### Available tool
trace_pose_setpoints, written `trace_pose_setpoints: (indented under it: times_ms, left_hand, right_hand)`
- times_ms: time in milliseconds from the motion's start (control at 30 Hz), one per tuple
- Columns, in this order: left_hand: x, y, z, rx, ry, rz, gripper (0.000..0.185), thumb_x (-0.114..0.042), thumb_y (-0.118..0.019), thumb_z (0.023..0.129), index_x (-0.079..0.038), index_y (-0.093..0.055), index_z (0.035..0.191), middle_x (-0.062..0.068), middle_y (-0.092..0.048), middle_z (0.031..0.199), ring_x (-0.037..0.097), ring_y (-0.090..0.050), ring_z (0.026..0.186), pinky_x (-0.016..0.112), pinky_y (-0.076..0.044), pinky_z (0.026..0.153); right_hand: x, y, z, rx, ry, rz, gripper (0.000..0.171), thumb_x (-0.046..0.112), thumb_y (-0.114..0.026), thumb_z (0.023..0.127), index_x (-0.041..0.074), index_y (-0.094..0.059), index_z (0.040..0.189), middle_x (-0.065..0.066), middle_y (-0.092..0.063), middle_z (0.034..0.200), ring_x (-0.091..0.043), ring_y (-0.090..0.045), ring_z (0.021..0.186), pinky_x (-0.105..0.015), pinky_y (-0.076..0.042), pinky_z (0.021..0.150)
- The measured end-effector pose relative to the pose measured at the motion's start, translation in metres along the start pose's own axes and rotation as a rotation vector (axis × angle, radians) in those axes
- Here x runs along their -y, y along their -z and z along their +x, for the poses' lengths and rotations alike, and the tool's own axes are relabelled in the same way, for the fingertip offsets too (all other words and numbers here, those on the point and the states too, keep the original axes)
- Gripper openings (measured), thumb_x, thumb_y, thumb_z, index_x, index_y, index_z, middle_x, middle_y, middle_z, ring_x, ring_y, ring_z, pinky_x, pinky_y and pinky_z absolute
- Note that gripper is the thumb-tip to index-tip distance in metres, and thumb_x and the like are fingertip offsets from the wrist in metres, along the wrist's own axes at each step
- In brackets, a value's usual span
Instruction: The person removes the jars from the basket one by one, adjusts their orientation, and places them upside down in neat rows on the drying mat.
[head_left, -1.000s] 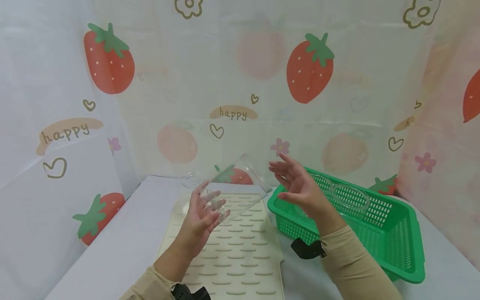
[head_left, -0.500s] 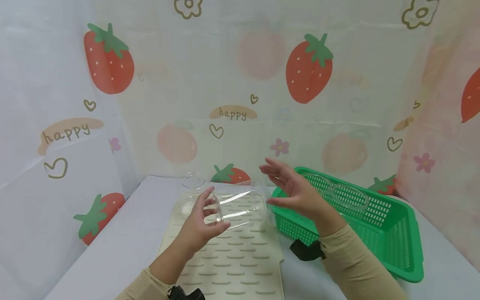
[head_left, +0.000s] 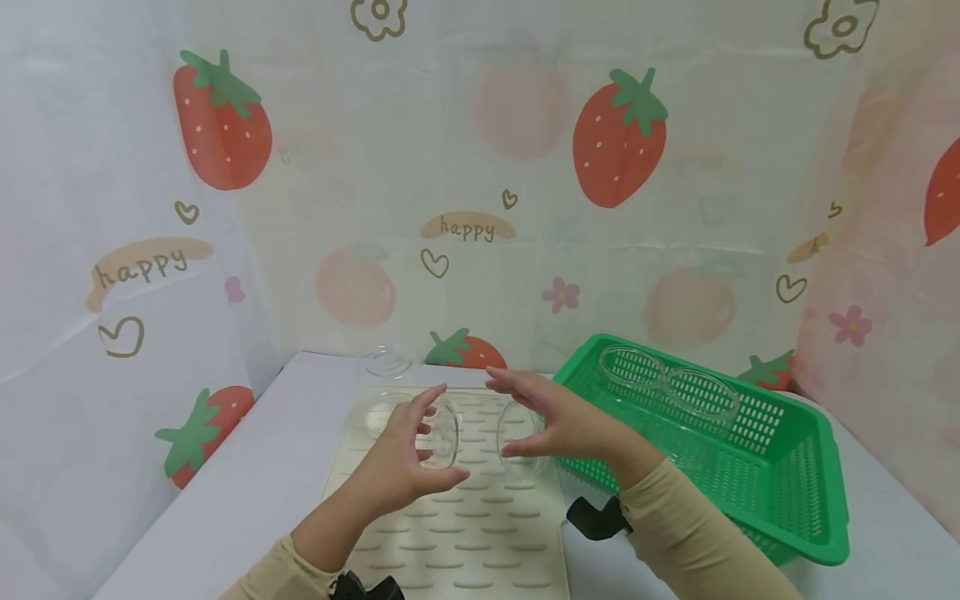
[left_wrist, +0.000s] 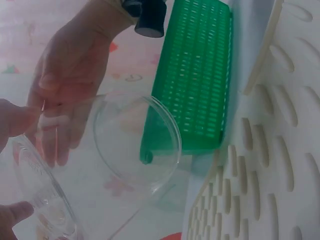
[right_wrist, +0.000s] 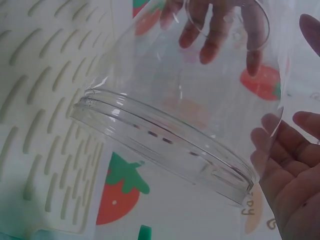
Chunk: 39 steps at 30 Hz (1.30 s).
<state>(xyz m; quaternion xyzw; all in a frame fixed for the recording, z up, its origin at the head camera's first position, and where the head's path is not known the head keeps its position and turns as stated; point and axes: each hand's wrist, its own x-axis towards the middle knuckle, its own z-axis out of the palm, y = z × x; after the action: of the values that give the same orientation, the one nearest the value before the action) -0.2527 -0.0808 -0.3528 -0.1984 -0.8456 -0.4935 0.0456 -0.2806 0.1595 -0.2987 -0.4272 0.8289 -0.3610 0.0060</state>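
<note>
A clear, see-through jar [head_left: 447,429] is held lying sideways above the cream mat. My left hand [head_left: 401,454] grips its left end between thumb and fingers. Across from it, my right hand [head_left: 562,417] has its thumb and fingers spread about the jar's right end; whether they touch it is hard to tell. In the left wrist view a wide rim of the jar [left_wrist: 172,135] shows, with the right hand [left_wrist: 72,80] beyond, its fingers fairly straight. The right wrist view shows the jar's thick, ridged rim [right_wrist: 170,137] close up, with fingers seen through the clear wall.
A green basket [head_left: 810,467] stands at the right, holding two clear round lids [head_left: 633,368] [head_left: 701,393]. The cream ridged mat [head_left: 480,533] covers the middle of the white table. Behind my left hand are a clear round lid [head_left: 387,362] and another clear object [head_left: 378,408].
The jar has turned from a diagonal tilt to roughly level, its right end swinging down. My right hand has moved left and lower, closer to the jar; the left hand keeps its grip.
</note>
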Motion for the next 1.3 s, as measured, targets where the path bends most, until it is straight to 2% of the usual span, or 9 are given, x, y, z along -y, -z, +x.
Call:
trace_pose_setpoints:
  times_ms: [233,333,467,667,733,900,1067,1167,1300]
  left_hand:
    - [0.000,-0.001,-0.001,-0.007,-0.021,0.062,0.094,-0.027,-0.083,0.062,-0.036,-0.028,0.139,0.004,-0.037,0.121,0.019,-0.040,0.107,0.032,-0.049,0.085]
    - [-0.001,-0.002,-0.002,0.002,-0.042,0.093,0.094,-0.027,-0.083,0.062,-0.035,-0.029,0.139,0.005,-0.037,0.120,0.020,-0.041,0.108,0.034,-0.049,0.085]
    - [-0.001,-0.002,-0.003,0.005,-0.085,0.132,0.094,-0.026,-0.082,0.061,-0.030,-0.031,0.140,0.006,-0.038,0.120,0.018,-0.043,0.107,0.034,-0.049,0.083]
    - [-0.001,-0.002,-0.006,0.042,-0.116,0.195,0.094,-0.028,-0.081,0.060,-0.031,-0.031,0.139,0.001,-0.038,0.116,0.012,-0.044,0.092,0.029,-0.047,0.077]
    - [-0.002,-0.002,-0.007,0.059,-0.123,0.188,0.094,-0.028,-0.081,0.060,-0.032,-0.031,0.140,0.000,-0.037,0.116,0.012,-0.043,0.093,0.032,-0.048,0.079]
    - [-0.001,-0.001,-0.007,0.078,-0.151,0.158,0.094,-0.028,-0.082,0.062,-0.031,-0.030,0.141,0.000,-0.036,0.120,0.014,-0.042,0.108,0.035,-0.047,0.088]
    - [0.000,0.002,-0.006,0.057,-0.184,0.096,0.097,-0.029,-0.082,0.064,-0.032,-0.025,0.142,0.001,-0.034,0.130,0.019,-0.038,0.120,0.039,-0.044,0.094]
    - [0.000,0.005,-0.005,0.044,-0.193,0.048,0.098,-0.030,-0.082,0.066,-0.032,-0.022,0.143,0.001,-0.031,0.135,0.020,-0.037,0.121,0.042,-0.043,0.095]
    - [0.001,0.010,-0.004,0.035,-0.193,-0.023,0.098,-0.031,-0.082,0.067,-0.031,-0.020,0.143,0.000,-0.027,0.139,0.021,-0.034,0.122,0.038,-0.042,0.097]
  right_hand:
    - [-0.004,-0.010,0.000,0.043,-0.109,-0.145,0.084,0.030,-0.077,0.072,0.014,-0.033,0.142,-0.005,-0.045,0.136,-0.019,-0.038,0.126,-0.042,-0.036,0.102]
    - [-0.007,-0.014,0.001,0.070,-0.129,-0.199,0.085,0.032,-0.078,0.071,0.013,-0.034,0.141,-0.003,-0.044,0.137,-0.018,-0.037,0.127,-0.040,-0.035,0.103]
    - [-0.011,-0.021,0.001,0.103,-0.148,-0.228,0.088,0.035,-0.079,0.069,0.011,-0.034,0.141,-0.001,-0.039,0.140,-0.016,-0.035,0.128,-0.039,-0.034,0.104]
    - [-0.016,-0.028,0.000,0.148,-0.207,-0.241,0.095,0.041,-0.080,0.065,0.020,-0.030,0.143,0.003,-0.037,0.142,-0.016,-0.036,0.127,-0.041,-0.035,0.103]
    - [-0.017,-0.029,-0.001,0.151,-0.211,-0.244,0.096,0.042,-0.081,0.064,0.021,-0.030,0.143,0.005,-0.037,0.142,-0.015,-0.036,0.127,-0.040,-0.035,0.103]
    - [-0.017,-0.030,-0.002,0.135,-0.206,-0.232,0.096,0.045,-0.081,0.063,0.019,-0.032,0.142,0.005,-0.037,0.141,-0.015,-0.036,0.127,-0.040,-0.035,0.103]
    - [-0.018,-0.029,-0.003,0.080,-0.173,-0.232,0.095,0.046,-0.081,0.062,0.016,-0.036,0.140,0.002,-0.040,0.140,-0.015,-0.037,0.127,-0.040,-0.035,0.103]
    - [-0.019,-0.029,-0.003,0.039,-0.148,-0.200,0.094,0.044,-0.082,0.061,0.014,-0.038,0.139,0.000,-0.044,0.136,-0.016,-0.041,0.123,-0.039,-0.037,0.102]
    - [-0.022,-0.028,-0.004,-0.008,-0.159,-0.163,0.095,0.046,-0.082,0.060,0.015,-0.037,0.138,-0.001,-0.048,0.132,-0.015,-0.046,0.119,-0.038,-0.038,0.100]
